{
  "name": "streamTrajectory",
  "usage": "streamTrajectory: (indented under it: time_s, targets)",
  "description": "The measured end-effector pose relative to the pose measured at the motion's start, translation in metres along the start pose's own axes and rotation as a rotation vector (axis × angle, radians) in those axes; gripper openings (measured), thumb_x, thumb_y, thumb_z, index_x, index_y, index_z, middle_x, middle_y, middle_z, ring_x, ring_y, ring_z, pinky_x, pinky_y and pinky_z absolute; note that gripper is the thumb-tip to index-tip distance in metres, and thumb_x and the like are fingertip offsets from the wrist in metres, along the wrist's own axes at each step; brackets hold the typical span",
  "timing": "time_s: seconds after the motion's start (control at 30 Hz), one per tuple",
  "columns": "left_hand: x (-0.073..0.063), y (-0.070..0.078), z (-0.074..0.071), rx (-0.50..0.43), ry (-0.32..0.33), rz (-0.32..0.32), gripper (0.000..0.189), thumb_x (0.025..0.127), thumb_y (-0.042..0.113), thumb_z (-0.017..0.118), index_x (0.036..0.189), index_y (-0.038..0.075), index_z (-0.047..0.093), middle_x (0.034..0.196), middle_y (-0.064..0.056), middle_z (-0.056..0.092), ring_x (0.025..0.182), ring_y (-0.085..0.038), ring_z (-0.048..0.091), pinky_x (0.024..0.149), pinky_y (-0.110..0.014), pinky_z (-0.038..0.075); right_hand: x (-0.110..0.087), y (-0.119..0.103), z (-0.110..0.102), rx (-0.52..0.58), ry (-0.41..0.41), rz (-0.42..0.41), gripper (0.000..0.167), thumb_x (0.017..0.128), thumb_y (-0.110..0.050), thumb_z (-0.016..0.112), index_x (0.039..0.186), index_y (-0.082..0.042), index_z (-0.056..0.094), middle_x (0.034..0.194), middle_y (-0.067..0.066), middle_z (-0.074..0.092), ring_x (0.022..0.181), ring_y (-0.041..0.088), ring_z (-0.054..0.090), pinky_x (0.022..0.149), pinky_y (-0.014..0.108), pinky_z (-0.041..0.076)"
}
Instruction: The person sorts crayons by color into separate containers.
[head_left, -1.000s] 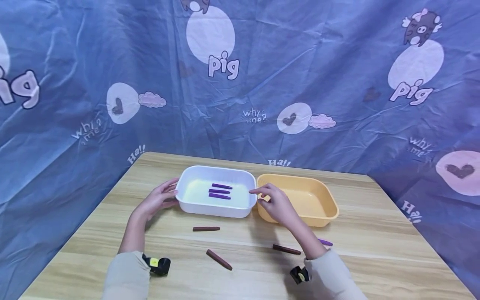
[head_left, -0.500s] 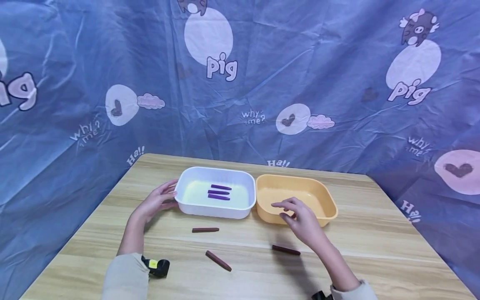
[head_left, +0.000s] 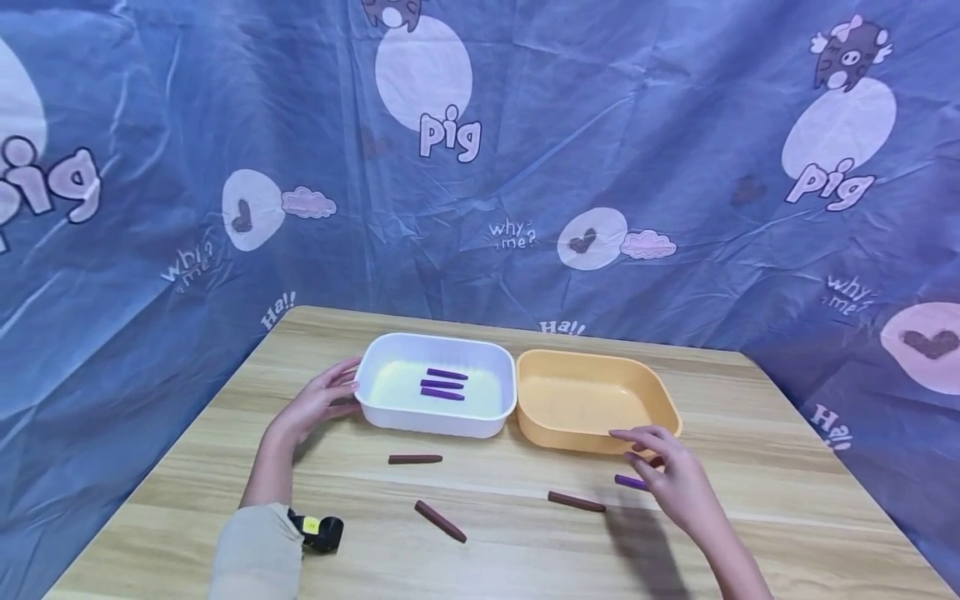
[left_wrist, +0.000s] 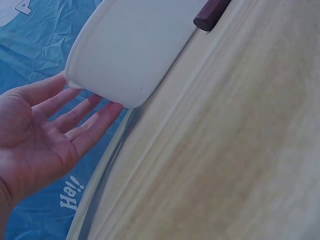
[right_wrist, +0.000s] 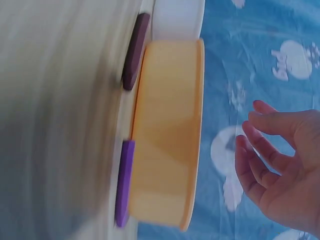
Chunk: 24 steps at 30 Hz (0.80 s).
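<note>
Right hand [head_left: 672, 477], parted and empty, has moved rightward, bringing purple crayon [head_left: 630, 482] apparently within reach; left hand [head_left: 317, 406], relaxed, touches white tray [head_left: 431, 422].

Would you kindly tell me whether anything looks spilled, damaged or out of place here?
Nothing looks spilled or damaged. One purple crayon lies on the table in front of the orange tray, which seems slightly odd, as three purple crayons lie inside the white tray.

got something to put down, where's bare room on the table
Bare: wooden table right of the yellow tray, and between the slanted brown crayon and the brown crayon nearest the right hand. Crowded: around the purple crayon by that hand; the white tray crowds the yellow one.
</note>
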<state>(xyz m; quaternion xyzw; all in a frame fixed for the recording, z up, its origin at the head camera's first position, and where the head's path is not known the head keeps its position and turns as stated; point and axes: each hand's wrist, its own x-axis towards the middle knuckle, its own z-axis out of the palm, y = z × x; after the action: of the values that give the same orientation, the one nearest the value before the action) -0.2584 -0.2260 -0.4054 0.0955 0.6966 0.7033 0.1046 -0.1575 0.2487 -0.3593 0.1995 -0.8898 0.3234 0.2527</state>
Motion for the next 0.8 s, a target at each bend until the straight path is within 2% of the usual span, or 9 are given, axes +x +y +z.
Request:
streamTrajectory:
  time_s: [0.13,0.27,0.43,0.8]
  targets:
    - [0.001,0.0,0.0,-0.006,0.004,-0.004,0.058,0.097,0.007,0.043,0.146,0.0,0.013,0.144,-0.027,0.02,0.127,-0.041,0.028,0.098,-0.048,0.036,-0.008,0.013,-0.011,-0.016,0.02,0.028,0.04,0.067,0.017,0.07,0.098,-0.007,0.07,0.089,-0.002,0.061,0.075,0.008,0.056,0.055,0.021,0.05]
    - [0.001,0.0,0.0,-0.01,-0.006,0.004,0.058,0.097,0.007,0.042,0.145,-0.002,0.011,0.144,-0.029,0.019,0.126,-0.041,0.029,0.098,-0.049,0.036,-0.016,0.024,-0.019,-0.019,0.002,0.064,0.037,0.069,0.015,0.07,0.099,-0.007,0.07,0.089,-0.005,0.062,0.076,0.004,0.056,0.056,0.02,0.05]
    - [0.0,0.001,0.002,-0.01,-0.009,0.001,0.058,0.097,0.008,0.042,0.145,-0.002,0.01,0.144,-0.029,0.018,0.126,-0.041,0.028,0.099,-0.049,0.035,-0.023,0.036,-0.024,0.017,-0.037,0.069,0.035,0.071,0.015,0.068,0.1,-0.005,0.069,0.092,0.001,0.063,0.076,0.002,0.055,0.055,0.02,0.05]
    - [0.001,0.001,0.0,-0.003,-0.001,-0.012,0.059,0.097,0.008,0.043,0.146,-0.001,0.011,0.144,-0.028,0.019,0.126,-0.039,0.03,0.098,-0.048,0.037,-0.038,0.065,-0.015,0.07,-0.087,0.13,0.027,0.072,0.012,0.069,0.097,0.001,0.068,0.087,0.006,0.064,0.074,0.005,0.057,0.055,0.023,0.051]
